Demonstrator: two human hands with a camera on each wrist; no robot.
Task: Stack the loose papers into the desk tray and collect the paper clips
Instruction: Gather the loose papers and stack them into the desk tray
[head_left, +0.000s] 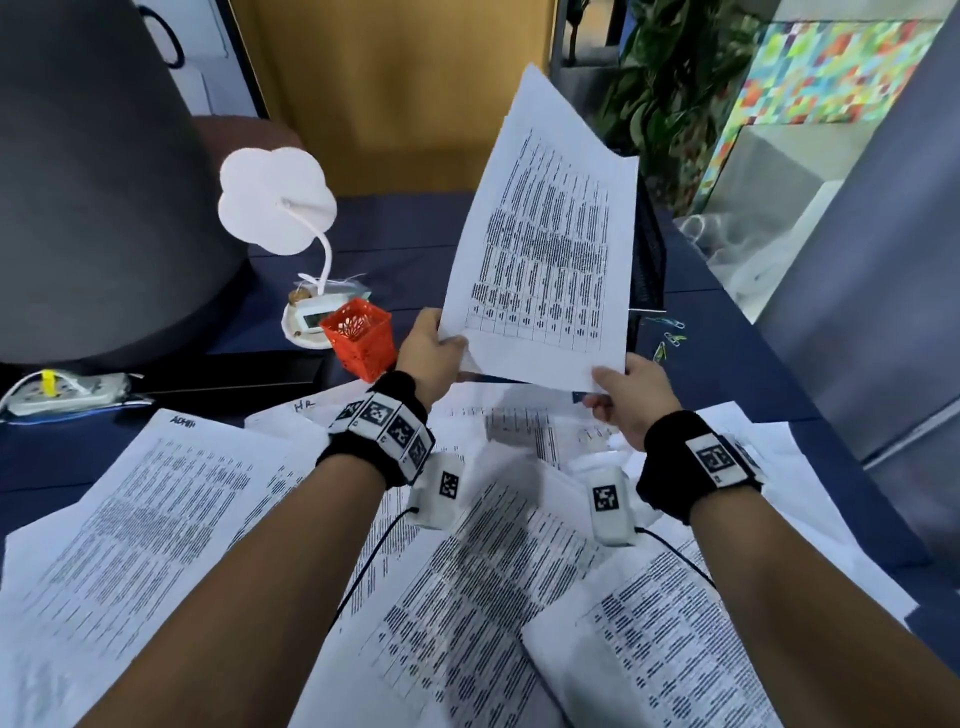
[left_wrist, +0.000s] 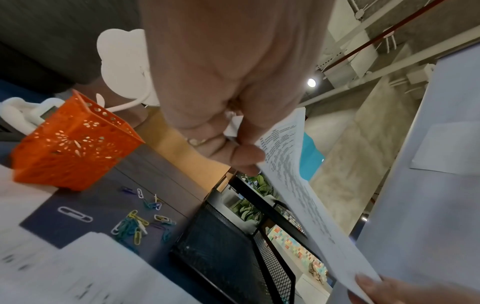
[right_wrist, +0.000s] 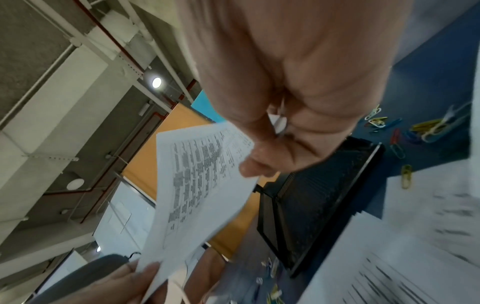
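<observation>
Desk (head_left: 727, 364): loose papers (head_left: 171, 519) cover its near edge. Held sheets (head_left: 545, 249) raised above the black mesh tray (left_wrist: 221, 253), left hand (head_left: 431, 353) and right hand (head_left: 631, 397) each pinching a bottom corner. Step: stacking. Next, judged: lower sheets squarely into the tray. Paper clips (left_wrist: 135, 224) lie uncollected beside it.

Left hand (left_wrist: 228, 86) pinches a printed sheet (left_wrist: 293, 185) at its edge, thumb on the printed face; the sheet is held up off the desk. Right-hand fingertip (left_wrist: 369, 282) touches the sheet's other corner. Below: orange perforated cup (left_wrist: 70, 144) standing on the blue desk (left_wrist: 91, 203), coloured paper clips (left_wrist: 135, 222) scattered beside a black mesh tray (left_wrist: 221, 253). Blurred loose papers (left_wrist: 78, 271) lie nearest. White lamp (left_wrist: 122, 61) behind the cup.
</observation>
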